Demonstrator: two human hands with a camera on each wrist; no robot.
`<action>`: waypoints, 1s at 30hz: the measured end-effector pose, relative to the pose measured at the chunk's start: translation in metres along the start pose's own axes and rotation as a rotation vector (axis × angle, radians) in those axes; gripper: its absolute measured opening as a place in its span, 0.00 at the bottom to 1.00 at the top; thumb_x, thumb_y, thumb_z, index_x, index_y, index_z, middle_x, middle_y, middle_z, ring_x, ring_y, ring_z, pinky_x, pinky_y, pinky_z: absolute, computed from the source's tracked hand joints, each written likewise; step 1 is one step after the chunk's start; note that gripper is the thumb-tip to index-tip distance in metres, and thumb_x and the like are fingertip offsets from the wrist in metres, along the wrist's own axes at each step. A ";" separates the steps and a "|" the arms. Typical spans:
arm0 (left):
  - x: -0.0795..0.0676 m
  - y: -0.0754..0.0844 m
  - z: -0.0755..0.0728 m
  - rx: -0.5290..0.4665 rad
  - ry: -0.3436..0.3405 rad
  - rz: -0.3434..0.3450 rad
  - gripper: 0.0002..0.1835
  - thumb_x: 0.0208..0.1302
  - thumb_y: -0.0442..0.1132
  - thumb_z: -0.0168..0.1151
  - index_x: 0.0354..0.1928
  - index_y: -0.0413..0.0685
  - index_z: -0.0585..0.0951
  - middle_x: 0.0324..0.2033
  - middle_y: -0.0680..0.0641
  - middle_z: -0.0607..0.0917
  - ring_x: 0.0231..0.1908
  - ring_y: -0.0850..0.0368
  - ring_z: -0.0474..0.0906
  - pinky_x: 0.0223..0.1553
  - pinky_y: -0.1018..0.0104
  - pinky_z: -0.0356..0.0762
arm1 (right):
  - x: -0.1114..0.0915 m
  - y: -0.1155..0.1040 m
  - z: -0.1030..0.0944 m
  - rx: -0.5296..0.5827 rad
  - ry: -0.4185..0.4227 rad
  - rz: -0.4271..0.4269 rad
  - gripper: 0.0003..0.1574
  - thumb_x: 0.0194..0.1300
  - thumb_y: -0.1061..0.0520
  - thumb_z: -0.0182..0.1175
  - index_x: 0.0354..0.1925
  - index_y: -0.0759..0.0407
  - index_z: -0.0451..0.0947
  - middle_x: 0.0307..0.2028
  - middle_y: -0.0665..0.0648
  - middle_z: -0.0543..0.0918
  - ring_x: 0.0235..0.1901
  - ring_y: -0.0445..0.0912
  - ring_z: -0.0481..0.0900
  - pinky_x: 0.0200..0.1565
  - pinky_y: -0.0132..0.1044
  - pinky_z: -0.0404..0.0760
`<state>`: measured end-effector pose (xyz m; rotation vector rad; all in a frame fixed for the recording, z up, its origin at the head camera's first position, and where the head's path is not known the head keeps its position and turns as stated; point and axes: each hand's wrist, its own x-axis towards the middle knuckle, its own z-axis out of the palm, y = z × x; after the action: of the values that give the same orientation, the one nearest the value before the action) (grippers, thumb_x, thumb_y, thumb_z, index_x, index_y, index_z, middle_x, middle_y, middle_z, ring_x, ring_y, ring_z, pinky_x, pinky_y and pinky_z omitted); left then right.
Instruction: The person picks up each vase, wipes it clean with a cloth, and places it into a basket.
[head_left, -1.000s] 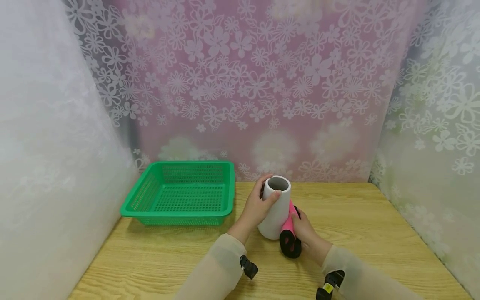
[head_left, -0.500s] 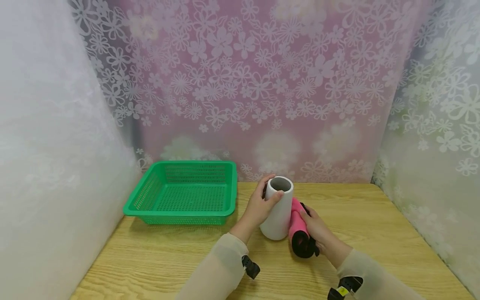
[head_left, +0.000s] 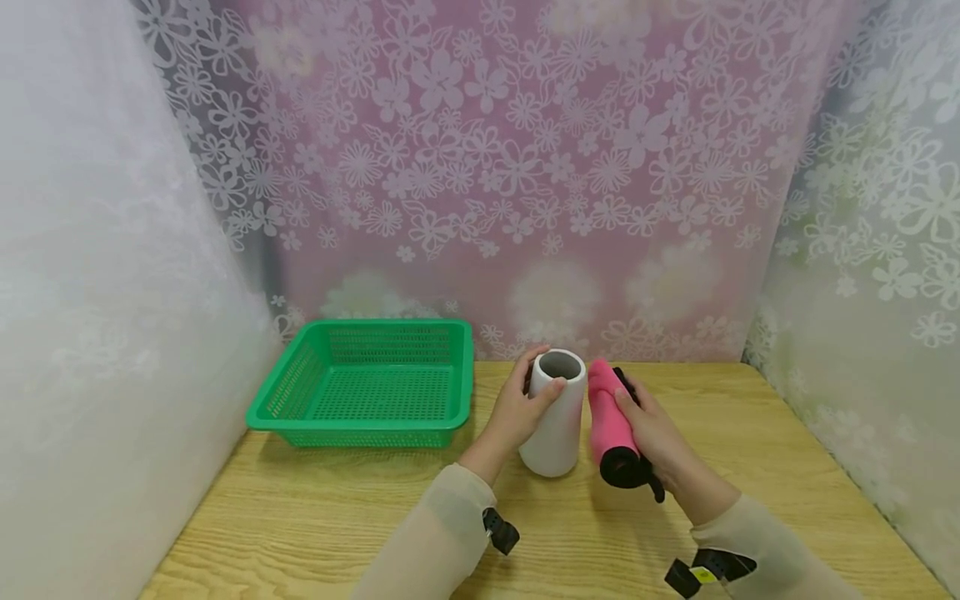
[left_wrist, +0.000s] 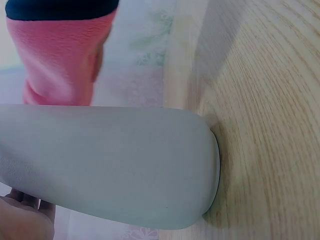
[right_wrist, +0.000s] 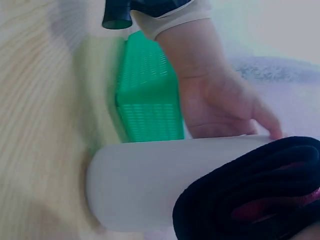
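A white tapered vase [head_left: 553,433] stands upright on the table, its round mouth facing up. My left hand [head_left: 517,412] grips it near the rim, thumb on the near side and fingers round the back. Just to the right, my right hand [head_left: 656,429] holds a rolled piece of pink cloth with black trim [head_left: 611,421], raised off the table and apart from the vase in the head view. The left wrist view shows the vase's base [left_wrist: 200,170] resting on the wood. In the right wrist view the cloth's folded black end [right_wrist: 210,200] covers part of the vase.
A green plastic basket [head_left: 356,439] with perforated walls stands on the table to the left of the vase. The wooden table [head_left: 315,533] ends at a pink flowered curtain [head_left: 480,167] behind, with pale curtains on both sides.
My right hand has lifted the pink cloth and moved it up and to the right, away from the vase's side. My left hand keeps its grip on the vase, which stays nearly in place.
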<state>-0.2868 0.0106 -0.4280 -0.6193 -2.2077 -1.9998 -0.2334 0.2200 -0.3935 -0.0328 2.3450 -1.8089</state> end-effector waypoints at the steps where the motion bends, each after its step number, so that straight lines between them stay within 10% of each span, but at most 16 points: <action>1: 0.000 0.000 0.000 0.000 0.000 0.000 0.35 0.66 0.58 0.64 0.72 0.64 0.66 0.59 0.51 0.77 0.56 0.56 0.76 0.57 0.52 0.76 | -0.002 -0.002 -0.001 -0.005 -0.001 -0.011 0.44 0.81 0.38 0.36 0.81 0.51 0.32 0.74 0.70 0.51 0.63 0.58 0.61 0.58 0.44 0.65; 16: -0.002 0.004 0.000 -0.003 0.002 -0.035 0.33 0.67 0.56 0.65 0.72 0.68 0.66 0.62 0.52 0.76 0.60 0.53 0.74 0.60 0.48 0.74 | -0.017 -0.021 0.005 -0.003 0.082 -0.185 0.44 0.79 0.36 0.39 0.81 0.42 0.33 0.77 0.64 0.47 0.66 0.57 0.60 0.57 0.37 0.66; 30: -0.001 0.001 0.001 0.016 0.014 -0.026 0.35 0.66 0.59 0.65 0.72 0.66 0.67 0.62 0.51 0.76 0.60 0.53 0.75 0.60 0.48 0.74 | -0.009 -0.008 0.046 -0.231 0.401 -0.720 0.38 0.76 0.68 0.47 0.78 0.62 0.46 0.66 0.73 0.61 0.52 0.52 0.68 0.48 0.18 0.67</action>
<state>-0.2849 0.0117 -0.4274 -0.5756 -2.2330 -1.9897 -0.2184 0.1754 -0.3961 -0.6873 3.1014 -1.9358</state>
